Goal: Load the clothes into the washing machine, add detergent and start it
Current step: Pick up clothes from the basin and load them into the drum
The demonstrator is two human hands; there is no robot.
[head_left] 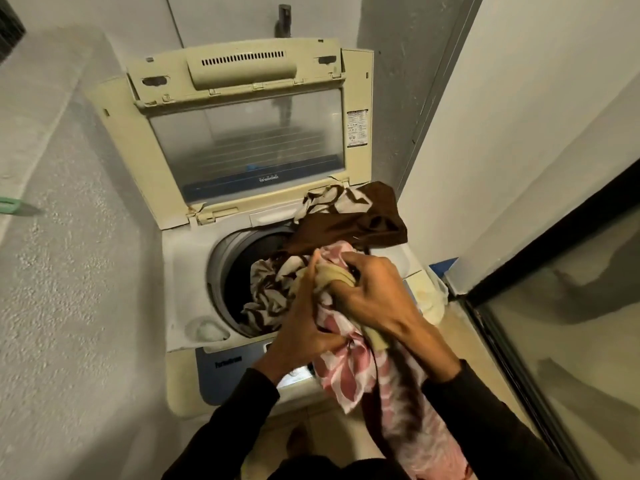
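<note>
Pink cloth (pixel 349 368) bunched in two hands' grip over one washing machine (pixel 187 271).

"TurboDrum" on washing machine control panel (pixel 225 370)

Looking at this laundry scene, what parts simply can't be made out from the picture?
- Head view: the bottom of the grey washer drum is hidden by the brown-and-white patterned cloth.
- The blue control panel is partly covered by the left hand and the pink-and-white cloth.
- The label sticker on the cream lid is too small to read.
- No detergent is identifiable.
</note>
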